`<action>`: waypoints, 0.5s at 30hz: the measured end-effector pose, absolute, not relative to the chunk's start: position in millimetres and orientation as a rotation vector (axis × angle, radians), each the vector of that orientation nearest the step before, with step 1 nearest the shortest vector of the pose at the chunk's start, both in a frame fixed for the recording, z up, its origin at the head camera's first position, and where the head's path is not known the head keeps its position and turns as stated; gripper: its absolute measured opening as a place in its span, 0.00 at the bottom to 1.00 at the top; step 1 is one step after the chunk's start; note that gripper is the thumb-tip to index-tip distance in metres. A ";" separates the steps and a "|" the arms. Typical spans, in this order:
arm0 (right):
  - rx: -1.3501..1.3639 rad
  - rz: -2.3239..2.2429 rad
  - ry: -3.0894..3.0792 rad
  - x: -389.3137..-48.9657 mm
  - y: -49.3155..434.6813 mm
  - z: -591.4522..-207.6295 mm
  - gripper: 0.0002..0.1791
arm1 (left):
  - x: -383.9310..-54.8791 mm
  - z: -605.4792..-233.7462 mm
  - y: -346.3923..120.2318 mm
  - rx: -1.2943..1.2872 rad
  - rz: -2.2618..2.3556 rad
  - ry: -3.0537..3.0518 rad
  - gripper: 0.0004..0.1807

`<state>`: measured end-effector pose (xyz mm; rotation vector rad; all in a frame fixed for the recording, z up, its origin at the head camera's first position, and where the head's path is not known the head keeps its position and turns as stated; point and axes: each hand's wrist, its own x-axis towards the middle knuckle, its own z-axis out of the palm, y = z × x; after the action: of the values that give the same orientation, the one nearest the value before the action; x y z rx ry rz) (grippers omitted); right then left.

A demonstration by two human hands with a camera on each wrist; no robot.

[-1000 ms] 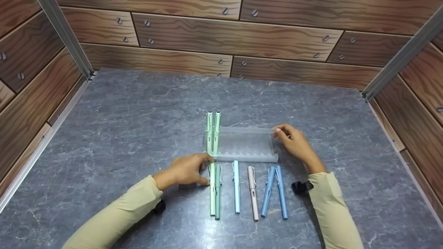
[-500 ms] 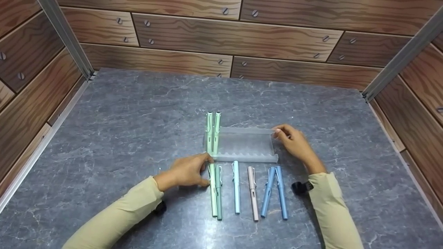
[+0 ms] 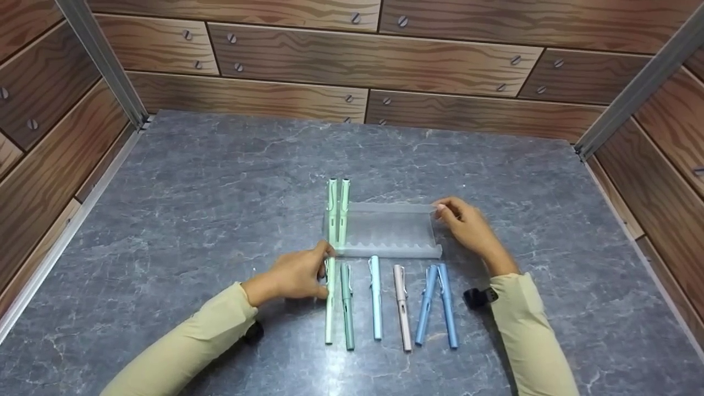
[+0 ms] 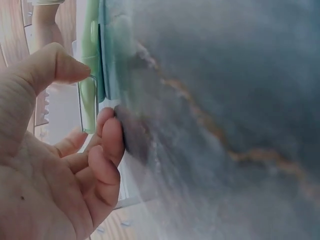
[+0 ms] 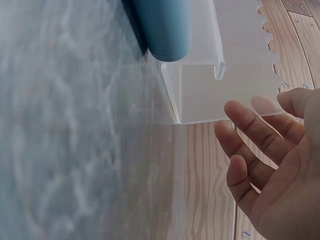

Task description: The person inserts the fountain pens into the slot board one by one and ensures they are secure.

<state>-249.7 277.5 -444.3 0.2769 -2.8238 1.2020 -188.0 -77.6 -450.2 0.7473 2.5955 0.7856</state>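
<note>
Two green pens (image 3: 344, 214) are borne by one clear tray (image 3: 391, 226); six pens (image 3: 376, 302) are laid in front, the leftmost pen (image 3: 329, 320) pinched by the left hand (image 3: 291, 275), the tray's far-right corner by the bent-fingered right hand (image 3: 468, 228).

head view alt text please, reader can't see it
A person's left-hand grip holds a light green pen by a clear tray bearing two similar pens at its left end. The right-hand grip is at the tray's far right corner, and five other pens lie on the table.
</note>
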 end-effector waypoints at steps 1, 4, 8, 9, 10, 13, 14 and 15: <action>0.277 1.205 -2.824 -249.4 277.8 -444.5 0.18 | -187.9 -449.4 -77.7 0.739 0.801 2.588 0.36; 0.276 1.220 -2.818 -249.6 277.9 -444.8 0.18 | -188.0 -447.7 -77.7 0.711 0.855 2.570 0.36; 0.279 1.240 -2.808 -251.0 277.7 -445.4 0.17 | -187.6 -447.0 -78.1 0.686 0.941 2.518 0.35; 0.279 1.243 -2.807 -251.1 277.7 -445.5 0.17 | -187.4 -446.9 -78.4 0.684 0.965 2.501 0.35; 0.280 1.248 -2.805 -251.1 277.8 -445.7 0.17 | -187.3 -446.8 -78.6 0.680 0.985 2.485 0.35; 0.282 1.256 -2.804 -251.1 277.7 -446.1 0.17 | -187.3 -445.8 -79.7 0.670 1.057 2.430 0.35; 0.284 1.257 -2.804 -251.0 277.6 -446.2 0.17 | -187.6 -445.1 -80.0 0.668 1.077 2.416 0.35; 0.285 1.257 -2.805 -250.8 277.7 -446.3 0.17 | -187.8 -444.3 -80.3 0.663 1.098 2.397 0.35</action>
<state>-250.8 277.7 -446.3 0.2851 -2.8047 1.2567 -187.8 -80.3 -444.3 0.6625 2.3973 1.0984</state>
